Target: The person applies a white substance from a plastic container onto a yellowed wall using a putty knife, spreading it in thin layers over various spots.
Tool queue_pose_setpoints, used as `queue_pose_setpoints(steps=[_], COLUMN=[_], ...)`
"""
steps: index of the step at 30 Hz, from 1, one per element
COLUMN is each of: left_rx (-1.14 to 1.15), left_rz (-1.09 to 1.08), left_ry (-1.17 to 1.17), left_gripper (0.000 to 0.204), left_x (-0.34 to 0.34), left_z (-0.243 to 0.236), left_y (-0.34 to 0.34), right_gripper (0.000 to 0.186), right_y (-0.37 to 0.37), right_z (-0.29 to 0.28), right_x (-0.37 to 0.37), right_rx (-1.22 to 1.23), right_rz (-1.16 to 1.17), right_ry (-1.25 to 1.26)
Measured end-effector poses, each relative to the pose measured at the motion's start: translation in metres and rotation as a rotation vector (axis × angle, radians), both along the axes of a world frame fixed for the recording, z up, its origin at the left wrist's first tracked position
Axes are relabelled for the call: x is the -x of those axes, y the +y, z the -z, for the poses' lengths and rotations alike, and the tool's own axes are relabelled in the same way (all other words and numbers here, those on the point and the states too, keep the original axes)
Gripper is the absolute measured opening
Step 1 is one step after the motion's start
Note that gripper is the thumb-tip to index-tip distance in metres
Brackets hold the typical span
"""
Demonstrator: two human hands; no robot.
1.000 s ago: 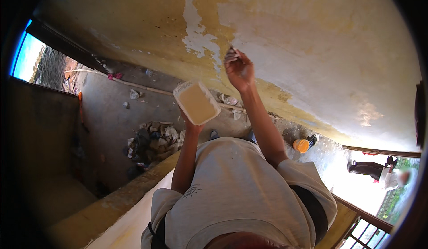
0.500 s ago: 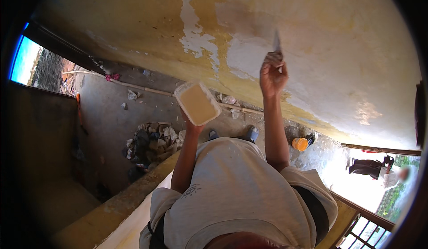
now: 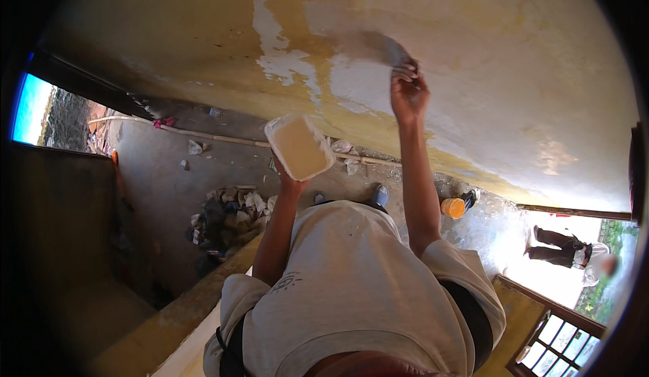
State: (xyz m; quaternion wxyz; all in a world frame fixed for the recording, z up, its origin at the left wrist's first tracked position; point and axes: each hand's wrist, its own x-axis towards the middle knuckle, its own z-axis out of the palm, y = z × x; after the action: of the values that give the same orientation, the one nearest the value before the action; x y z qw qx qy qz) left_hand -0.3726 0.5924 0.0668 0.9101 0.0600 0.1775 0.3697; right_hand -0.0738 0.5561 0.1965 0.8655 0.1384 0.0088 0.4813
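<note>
My left hand supports a square plastic tub from beneath, its fingers mostly hidden. Inside the tub lies smooth cream-coloured paste. In my raised right hand is a putty knife, gripped by its handle. Its wide blade, smeared by motion, points up and left against or close to the wall; contact is unclear. Below and left of the blade the wall carries a pale patch. Farther left, a ragged whitish strip breaks the yellow paint.
A long pole lies along the wall's foot. Rubble and scraps are heaped at the left. An orange-yellow bucket sits on the floor at right, beyond my sandals. Outside the right opening stands a person.
The putty knife has swung from pointing upward to leaning left, and my right hand has shifted slightly up and left. The tub stays nearly in place. The person outside has changed pose.
</note>
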Motion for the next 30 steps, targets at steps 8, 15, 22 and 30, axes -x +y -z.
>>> queue_pose_setpoints(steps=[8,15,22,30], left_rx=[-0.047,-0.58,-0.031,-0.132], left_rz=[0.037,-0.104,-0.108,-0.08], left_ry=[-0.089,0.44,0.106,0.026], left_gripper=[0.06,0.064,0.067,0.069], left_x=[-0.007,0.008,0.022,0.007], left_z=[0.001,0.032,0.028,0.019], left_y=[-0.006,-0.015,-0.005,-0.005], right_gripper=[0.017,0.014,0.026,0.017], right_y=[-0.039,0.08,0.022,-0.049], right_z=[-0.012,0.086,0.028,0.033], right_x=[0.035,0.081,0.016,0.029], right_rx=[0.05,0.322,-0.045,0.129], right_rz=[0.008,-0.292,-0.062,-0.004], right_ry=[0.013,-0.02,0.079,0.044])
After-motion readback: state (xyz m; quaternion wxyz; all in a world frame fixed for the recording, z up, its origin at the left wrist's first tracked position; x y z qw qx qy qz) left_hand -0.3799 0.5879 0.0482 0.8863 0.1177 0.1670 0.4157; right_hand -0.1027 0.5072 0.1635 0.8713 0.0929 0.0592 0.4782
